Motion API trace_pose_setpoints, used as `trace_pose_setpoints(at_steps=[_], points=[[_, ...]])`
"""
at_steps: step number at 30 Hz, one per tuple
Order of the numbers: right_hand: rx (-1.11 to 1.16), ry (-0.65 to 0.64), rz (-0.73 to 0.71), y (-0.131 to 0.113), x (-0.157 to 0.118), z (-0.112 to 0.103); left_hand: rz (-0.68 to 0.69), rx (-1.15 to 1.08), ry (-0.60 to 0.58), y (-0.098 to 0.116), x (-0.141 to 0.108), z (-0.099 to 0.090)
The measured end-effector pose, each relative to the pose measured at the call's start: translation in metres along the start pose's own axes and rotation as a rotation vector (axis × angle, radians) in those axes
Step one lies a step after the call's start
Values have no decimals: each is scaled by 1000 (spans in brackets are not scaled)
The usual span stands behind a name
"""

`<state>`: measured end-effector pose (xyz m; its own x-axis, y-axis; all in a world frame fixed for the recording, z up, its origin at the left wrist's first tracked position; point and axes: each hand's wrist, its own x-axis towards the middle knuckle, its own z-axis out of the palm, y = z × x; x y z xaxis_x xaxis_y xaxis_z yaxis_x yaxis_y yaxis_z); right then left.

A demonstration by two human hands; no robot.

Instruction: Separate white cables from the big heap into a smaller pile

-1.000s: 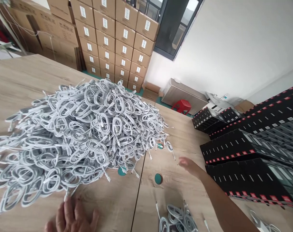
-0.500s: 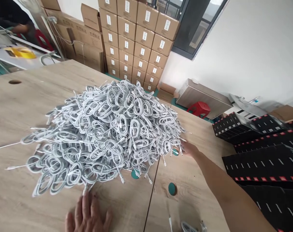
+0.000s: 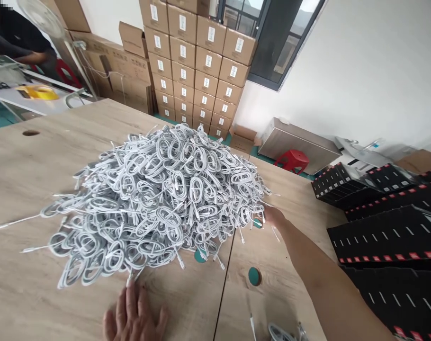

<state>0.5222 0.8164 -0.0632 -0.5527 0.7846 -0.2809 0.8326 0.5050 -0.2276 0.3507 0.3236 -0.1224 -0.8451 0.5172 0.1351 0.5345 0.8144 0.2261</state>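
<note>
A large heap of coiled white cables [image 3: 166, 199] covers the middle of the wooden table [image 3: 187, 303]. Near the bottom edge, my left hand [image 3: 135, 315] lies flat with its fingers spread, a fingertip at a cable connector on the heap's front edge. My right hand [image 3: 274, 219] reaches to the heap's right side; its fingers are mostly hidden by the cables and the hand itself, so its grip is unclear. A loose cable end hangs beside it. Another coiled cable [image 3: 279, 332] lies at the bottom edge, right of the table seam.
Black slotted boxes [image 3: 382, 237] stand along the right. Stacked cartons [image 3: 194, 61] are behind the table, with a red stool [image 3: 291, 161] to their right. At the far left a person [image 3: 22, 40] sits near yellow tape [image 3: 41, 92]. Round holes pierce the tabletop.
The view has shifted slightly, so the heap and my left hand appear further right. A cable end now shows below my right hand, which stays at the heap's right side.
</note>
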Motion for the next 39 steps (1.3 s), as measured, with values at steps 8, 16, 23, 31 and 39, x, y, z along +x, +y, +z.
trace_pose_setpoints(at_steps=[8, 16, 23, 31, 39], points=[[-127, -226, 18, 43, -124, -9, -38, 56, -87, 1, -2, 1], [199, -584, 182, 72, -234, -9, -30, -24, -37, 9, 3, -5], [323, 184, 149, -56, -80, 0, -53, 7, -55, 13, 5, -11], [130, 156, 342, -78, -60, 19, -39, 43, -92, 4, 1, -2], [344, 116, 319, -26, -133, 0, -77, 38, -142, 12, 5, -10]])
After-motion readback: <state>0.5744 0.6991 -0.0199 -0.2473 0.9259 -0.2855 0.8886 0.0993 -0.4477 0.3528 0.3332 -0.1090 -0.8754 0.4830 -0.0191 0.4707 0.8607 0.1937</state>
